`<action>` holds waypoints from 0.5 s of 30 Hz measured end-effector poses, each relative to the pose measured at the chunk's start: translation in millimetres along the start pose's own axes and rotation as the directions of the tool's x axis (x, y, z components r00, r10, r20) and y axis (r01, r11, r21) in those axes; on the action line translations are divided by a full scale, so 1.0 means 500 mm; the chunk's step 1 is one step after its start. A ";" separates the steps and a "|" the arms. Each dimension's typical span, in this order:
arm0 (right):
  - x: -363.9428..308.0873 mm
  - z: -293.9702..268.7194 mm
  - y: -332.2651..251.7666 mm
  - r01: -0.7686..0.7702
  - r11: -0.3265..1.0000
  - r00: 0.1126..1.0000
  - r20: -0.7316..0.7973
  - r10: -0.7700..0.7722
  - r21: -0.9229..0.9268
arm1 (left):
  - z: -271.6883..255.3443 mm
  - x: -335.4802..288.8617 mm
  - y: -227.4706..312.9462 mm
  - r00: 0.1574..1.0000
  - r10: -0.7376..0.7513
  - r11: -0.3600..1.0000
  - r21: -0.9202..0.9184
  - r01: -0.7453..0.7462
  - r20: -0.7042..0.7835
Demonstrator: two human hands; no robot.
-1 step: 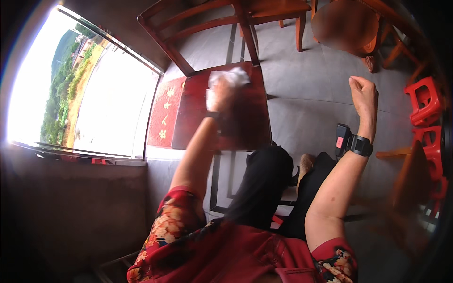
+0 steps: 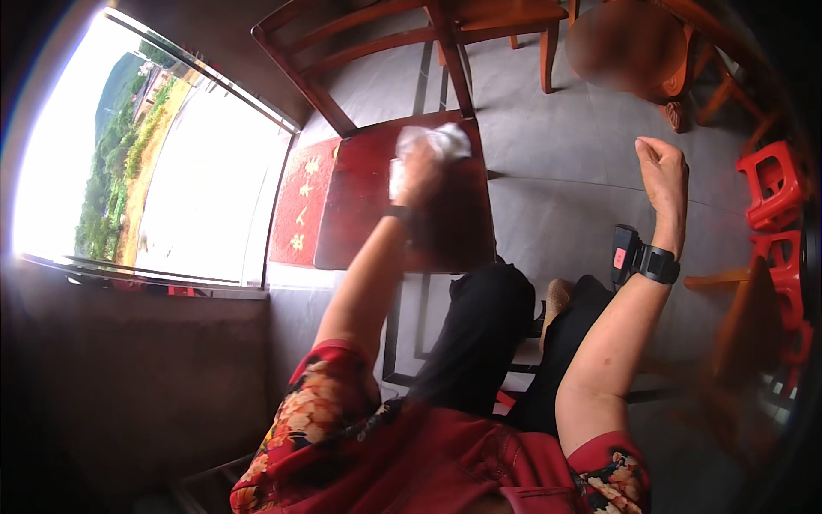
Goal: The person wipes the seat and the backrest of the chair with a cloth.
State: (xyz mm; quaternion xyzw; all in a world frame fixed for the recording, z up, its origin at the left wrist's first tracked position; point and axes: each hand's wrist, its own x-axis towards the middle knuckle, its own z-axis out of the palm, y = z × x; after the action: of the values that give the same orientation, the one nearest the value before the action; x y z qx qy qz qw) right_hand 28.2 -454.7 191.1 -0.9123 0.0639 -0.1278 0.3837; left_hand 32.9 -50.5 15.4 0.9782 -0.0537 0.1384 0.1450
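Note:
My left hand point(image 2: 419, 174) is closed on a crumpled white cloth point(image 2: 447, 141), pressed to the dark red-brown seat point(image 2: 360, 218) of a wooden chair. The hand is slightly smeared by motion, and part of the cloth sticks out below its left side. Beyond the seat rises the slatted backrest point(image 2: 368, 56). My right hand point(image 2: 664, 171) hangs in the air over the grey floor to the right, its fingers curled in, with nothing seen in it. A black band with a small box sits on that wrist.
A red mat point(image 2: 301, 206) with yellow characters lies left of the chair, by a bright doorway point(image 2: 205, 188). Other wooden chairs and a round stool point(image 2: 628, 43) stand at the far right. Red plastic stools point(image 2: 771, 184) line the right edge. My knees are close to the seat.
My left hand has slid a little to the right across the seat with the cloth. My right hand stays nearly where it was.

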 end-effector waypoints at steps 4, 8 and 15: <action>0.009 0.017 0.015 0.002 0.999 0.993 0.119 -0.007 0.043 | 0.034 -0.075 0.053 0.909 0.414 0.909 -0.063 -0.411 0.053; 0.006 0.019 0.038 0.001 1.000 0.985 0.174 0.001 -0.013 | -0.042 -0.135 0.062 0.832 0.482 0.872 -0.052 -0.488 0.275; -0.006 0.035 0.023 -0.029 0.999 0.964 0.263 0.034 -0.023 | -0.144 -0.063 -0.259 0.967 0.166 0.869 0.434 -0.236 0.195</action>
State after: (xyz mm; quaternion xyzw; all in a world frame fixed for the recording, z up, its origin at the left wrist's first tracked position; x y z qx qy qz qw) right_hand 30.2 -450.0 170.7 -0.9237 0.0279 0.0014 0.3821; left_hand 3.3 96.3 38.0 0.9816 -0.1324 0.0868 -0.1070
